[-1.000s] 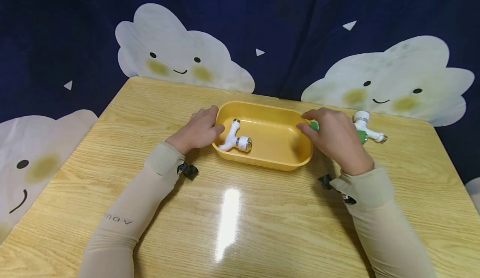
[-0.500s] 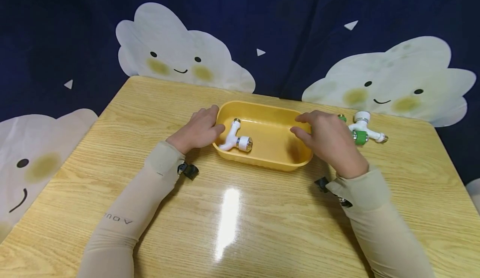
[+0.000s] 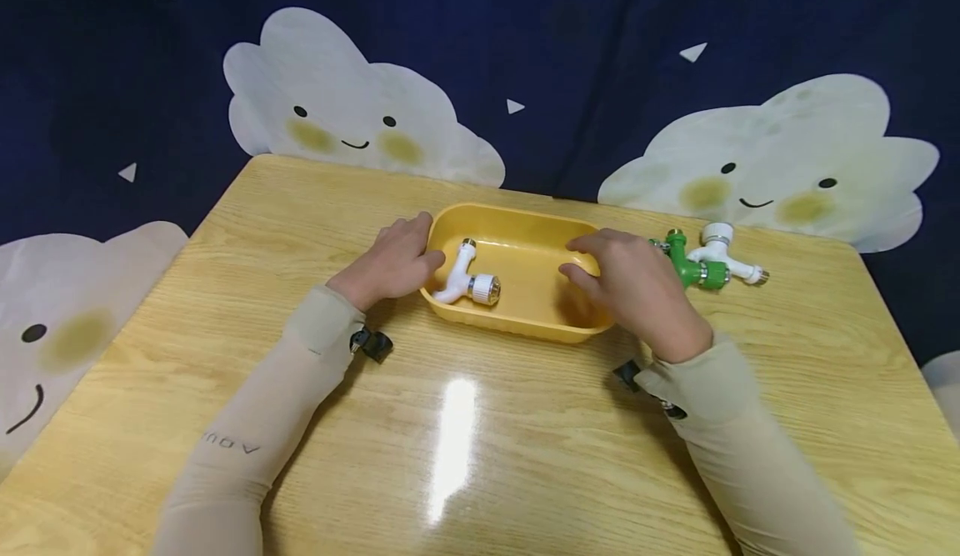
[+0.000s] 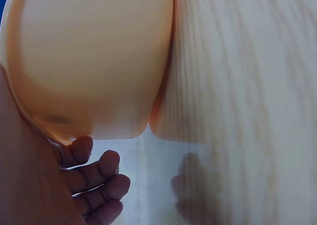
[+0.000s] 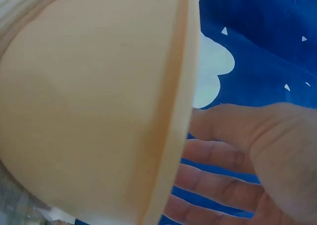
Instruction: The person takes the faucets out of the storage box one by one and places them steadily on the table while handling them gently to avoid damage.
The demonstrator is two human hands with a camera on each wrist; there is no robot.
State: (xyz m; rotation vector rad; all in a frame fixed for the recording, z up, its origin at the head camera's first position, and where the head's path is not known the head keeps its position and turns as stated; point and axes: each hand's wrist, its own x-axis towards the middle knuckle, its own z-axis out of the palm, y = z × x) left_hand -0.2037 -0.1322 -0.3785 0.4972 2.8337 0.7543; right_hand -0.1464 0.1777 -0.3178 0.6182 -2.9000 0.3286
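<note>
The yellow plastic basin sits on the wooden table, holding a white tap with a ribbed knob at its left end. My left hand grips the basin's left rim, thumb over the inside. In the left wrist view its curled fingers show outside the wall, while the thumb is hidden. My right hand is over the basin's right end, thumb and forefinger apart and nothing between them. The right wrist view has its loosely extended fingers past the rim.
Behind my right hand, a green tap and another white tap lie close together on the table. A dark blue curtain with cloud faces hangs at the table's back edge.
My right hand has moved left, from beside the basin's right rim to over its inside, uncovering more of the green tap. The left hand and basin have stayed in place.
</note>
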